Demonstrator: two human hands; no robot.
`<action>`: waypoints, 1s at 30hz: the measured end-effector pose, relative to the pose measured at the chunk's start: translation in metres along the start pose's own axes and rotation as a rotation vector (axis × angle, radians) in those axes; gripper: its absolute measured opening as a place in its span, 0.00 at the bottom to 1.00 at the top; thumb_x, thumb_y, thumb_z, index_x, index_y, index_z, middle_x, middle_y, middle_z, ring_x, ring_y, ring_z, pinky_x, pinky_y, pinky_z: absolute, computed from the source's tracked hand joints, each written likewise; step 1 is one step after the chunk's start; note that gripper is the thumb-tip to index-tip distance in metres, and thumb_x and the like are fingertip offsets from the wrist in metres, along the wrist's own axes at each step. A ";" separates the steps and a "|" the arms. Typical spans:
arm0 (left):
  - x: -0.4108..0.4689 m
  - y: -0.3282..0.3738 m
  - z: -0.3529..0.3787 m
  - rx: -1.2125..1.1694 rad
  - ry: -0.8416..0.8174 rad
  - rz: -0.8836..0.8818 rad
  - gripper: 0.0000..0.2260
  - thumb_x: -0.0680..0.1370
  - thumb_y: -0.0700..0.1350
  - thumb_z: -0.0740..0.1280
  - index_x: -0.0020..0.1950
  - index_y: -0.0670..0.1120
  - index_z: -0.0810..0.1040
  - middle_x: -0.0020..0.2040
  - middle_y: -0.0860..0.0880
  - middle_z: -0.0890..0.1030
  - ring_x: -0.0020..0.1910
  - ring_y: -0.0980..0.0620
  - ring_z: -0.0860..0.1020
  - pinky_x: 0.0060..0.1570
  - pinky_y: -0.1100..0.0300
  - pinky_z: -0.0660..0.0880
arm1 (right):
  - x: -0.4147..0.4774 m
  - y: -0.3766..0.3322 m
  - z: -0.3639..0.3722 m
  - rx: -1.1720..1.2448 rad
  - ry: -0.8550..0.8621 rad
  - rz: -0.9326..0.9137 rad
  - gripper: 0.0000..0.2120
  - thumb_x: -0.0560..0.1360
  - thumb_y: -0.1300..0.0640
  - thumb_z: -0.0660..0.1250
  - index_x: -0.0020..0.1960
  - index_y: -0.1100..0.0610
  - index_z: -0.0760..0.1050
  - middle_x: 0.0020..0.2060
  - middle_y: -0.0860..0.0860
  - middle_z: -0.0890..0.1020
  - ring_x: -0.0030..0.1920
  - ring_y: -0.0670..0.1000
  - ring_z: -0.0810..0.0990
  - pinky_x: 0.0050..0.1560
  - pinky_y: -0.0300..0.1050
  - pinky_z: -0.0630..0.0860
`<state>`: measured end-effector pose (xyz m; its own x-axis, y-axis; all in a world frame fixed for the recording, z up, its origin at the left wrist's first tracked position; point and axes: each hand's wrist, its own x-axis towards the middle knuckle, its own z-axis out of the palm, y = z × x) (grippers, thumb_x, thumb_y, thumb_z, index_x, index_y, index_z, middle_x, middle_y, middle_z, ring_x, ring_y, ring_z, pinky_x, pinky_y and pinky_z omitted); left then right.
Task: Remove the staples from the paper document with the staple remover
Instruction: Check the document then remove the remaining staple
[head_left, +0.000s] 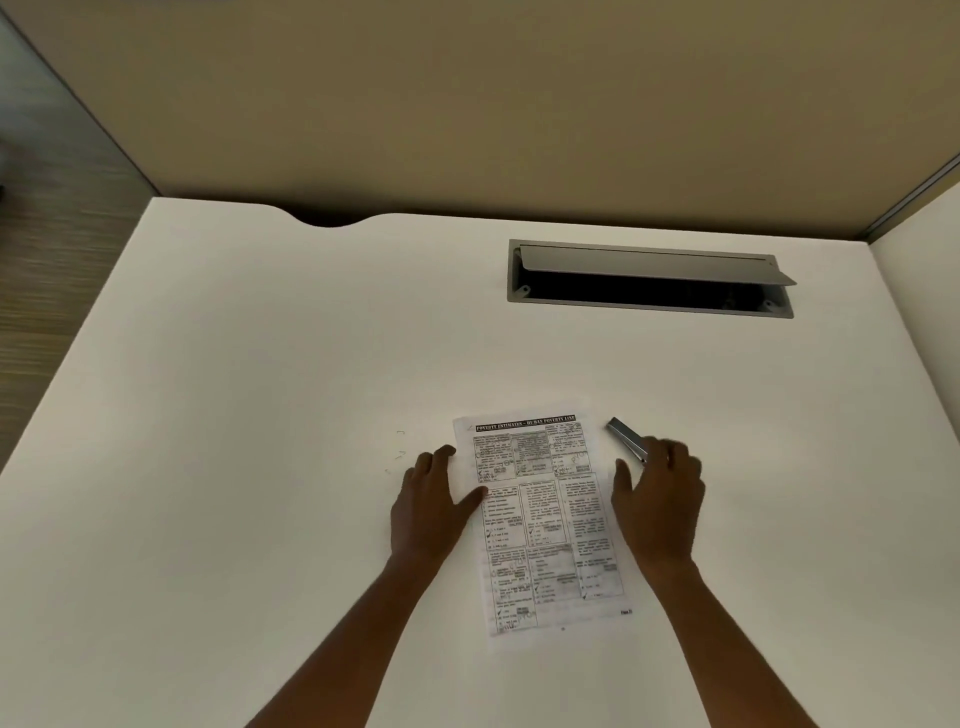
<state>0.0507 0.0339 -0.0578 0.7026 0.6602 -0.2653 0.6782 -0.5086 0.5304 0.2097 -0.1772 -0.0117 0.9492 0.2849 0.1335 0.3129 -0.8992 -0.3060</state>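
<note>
Head view. Pin paper (545, 519) to bench (260, 364) with left hand (428, 504), spread flat on its left edge. Take remover (626, 439) firmly, then ease its tip under any staple left. Just right of paper's top corner: remover, partly under right hand (657, 493); blurred, so cannot tell whether gripped. Left of paper: loose staples (399, 454).

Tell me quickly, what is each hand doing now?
Left hand: open, pressing the paper.
Right hand: on the staple remover; grip cannot be told.
</note>
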 end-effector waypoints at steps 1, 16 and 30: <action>0.003 -0.001 0.001 0.015 -0.003 0.044 0.34 0.74 0.64 0.73 0.76 0.51 0.69 0.69 0.51 0.75 0.66 0.48 0.75 0.55 0.49 0.81 | 0.009 0.001 -0.001 -0.028 -0.008 -0.009 0.20 0.71 0.59 0.74 0.61 0.62 0.75 0.55 0.60 0.78 0.54 0.63 0.76 0.49 0.58 0.76; 0.018 0.002 0.008 0.200 -0.122 0.189 0.42 0.76 0.68 0.66 0.84 0.52 0.55 0.85 0.58 0.49 0.71 0.48 0.65 0.54 0.53 0.78 | 0.041 0.007 0.014 0.050 -0.173 0.032 0.06 0.78 0.65 0.64 0.50 0.63 0.80 0.40 0.60 0.82 0.44 0.65 0.79 0.40 0.49 0.70; 0.029 -0.002 0.010 0.313 -0.120 0.240 0.41 0.78 0.71 0.60 0.84 0.50 0.54 0.85 0.54 0.50 0.77 0.44 0.60 0.70 0.49 0.67 | 0.007 -0.107 0.048 0.249 -0.345 -0.255 0.13 0.80 0.59 0.63 0.62 0.54 0.81 0.50 0.53 0.85 0.53 0.53 0.80 0.51 0.45 0.77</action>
<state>0.0718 0.0488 -0.0750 0.8562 0.4427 -0.2663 0.5120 -0.7960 0.3229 0.1842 -0.0634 -0.0229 0.7839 0.6165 -0.0735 0.4947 -0.6918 -0.5261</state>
